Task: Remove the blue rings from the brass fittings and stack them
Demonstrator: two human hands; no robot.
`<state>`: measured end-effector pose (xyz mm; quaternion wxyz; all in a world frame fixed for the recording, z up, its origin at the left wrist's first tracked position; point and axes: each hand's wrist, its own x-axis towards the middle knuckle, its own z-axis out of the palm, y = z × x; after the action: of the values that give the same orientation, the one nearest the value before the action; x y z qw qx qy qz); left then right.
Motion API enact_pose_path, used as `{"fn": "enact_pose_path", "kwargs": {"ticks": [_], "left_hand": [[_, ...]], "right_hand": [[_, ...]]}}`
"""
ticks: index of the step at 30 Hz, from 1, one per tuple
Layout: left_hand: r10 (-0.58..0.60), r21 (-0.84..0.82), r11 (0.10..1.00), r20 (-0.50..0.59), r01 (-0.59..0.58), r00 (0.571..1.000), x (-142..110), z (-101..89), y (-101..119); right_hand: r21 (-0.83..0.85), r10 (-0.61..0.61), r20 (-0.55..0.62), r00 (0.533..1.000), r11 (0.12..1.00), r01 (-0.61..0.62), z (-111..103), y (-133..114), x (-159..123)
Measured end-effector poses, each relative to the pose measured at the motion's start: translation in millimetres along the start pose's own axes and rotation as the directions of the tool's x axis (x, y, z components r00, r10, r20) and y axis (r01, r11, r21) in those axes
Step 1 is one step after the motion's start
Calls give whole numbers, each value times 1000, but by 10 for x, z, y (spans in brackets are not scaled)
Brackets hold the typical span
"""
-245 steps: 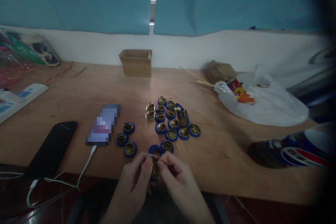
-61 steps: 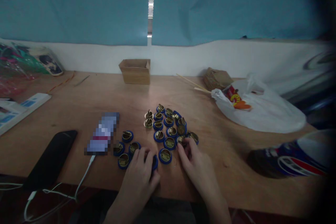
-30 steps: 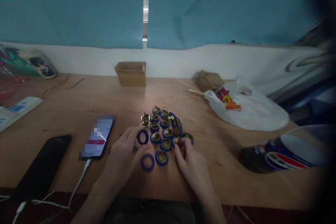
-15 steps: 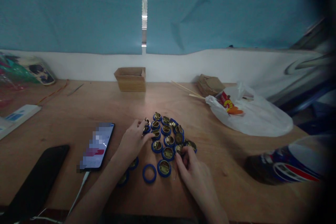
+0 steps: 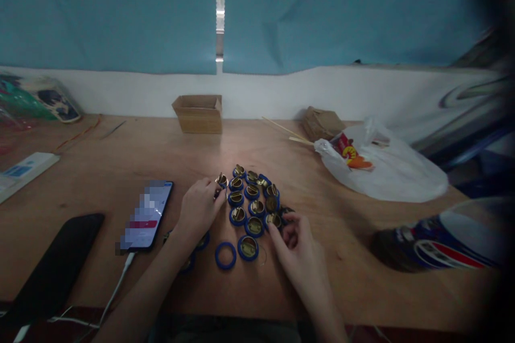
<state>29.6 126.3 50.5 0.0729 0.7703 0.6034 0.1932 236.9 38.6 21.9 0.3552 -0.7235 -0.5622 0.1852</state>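
Several blue rings with brass inserts [image 5: 252, 199] lie clustered on the wooden table [image 5: 322, 257]. My left hand [image 5: 199, 209] reaches to the cluster's left edge, its thumb and fingers pinched on a small loose brass piece [image 5: 221, 179]. My right hand [image 5: 295, 238] rests at the cluster's lower right, fingers curled around a blue ring piece [image 5: 284, 213] that they partly hide. An empty blue ring [image 5: 225, 255] lies between my hands, beside a filled one [image 5: 248, 247]. More blue pieces [image 5: 189, 262] are partly hidden under my left forearm.
A lit phone [image 5: 147, 213] on a white cable and a dark phone [image 5: 60, 257] lie at the left. A small cardboard box [image 5: 198, 113] stands at the back. A white plastic bag [image 5: 386, 166], a brown packet [image 5: 322, 122] and a lying bottle [image 5: 442, 241] are at the right.
My left hand set an empty blue ring down, then reached forward to the loose brass pieces at the cluster's left and pinched one. My right hand stayed at the cluster's lower right.
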Motion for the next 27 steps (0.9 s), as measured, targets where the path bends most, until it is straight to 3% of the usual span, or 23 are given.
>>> {"fn": "enact_pose_path", "kwargs": {"ticks": [6,12,17,20,23,26,27], "left_hand": [[-46,-41,998,12,47,999,23,1,-44],[-30,-62,998,26,32,999,27,-19,-98],[20,-9,1000,-50,-21,999,-54,-200,-41],[46,-13,999,-107,-47,993,-296,-439,48],[84,-85,990,-251,-109,964,-684,-626,145],[136,-114,976,-340,-184,931,-1055,-617,213],[163,-125,969,-336,-215,928,-1147,-572,229]], "right_hand": [[134,106,-145,984,987,-87,-60,-1,-6],[146,84,-191,978,988,-57,-61,22,-15],[188,88,-233,968,981,-44,-58,40,-22],[230,86,-261,961,973,-25,-54,69,-46],[275,52,-305,951,961,35,-77,46,-142],[300,7,-285,958,950,82,-133,-96,-324],[317,-14,-194,981,945,76,-150,-167,-393]]}}
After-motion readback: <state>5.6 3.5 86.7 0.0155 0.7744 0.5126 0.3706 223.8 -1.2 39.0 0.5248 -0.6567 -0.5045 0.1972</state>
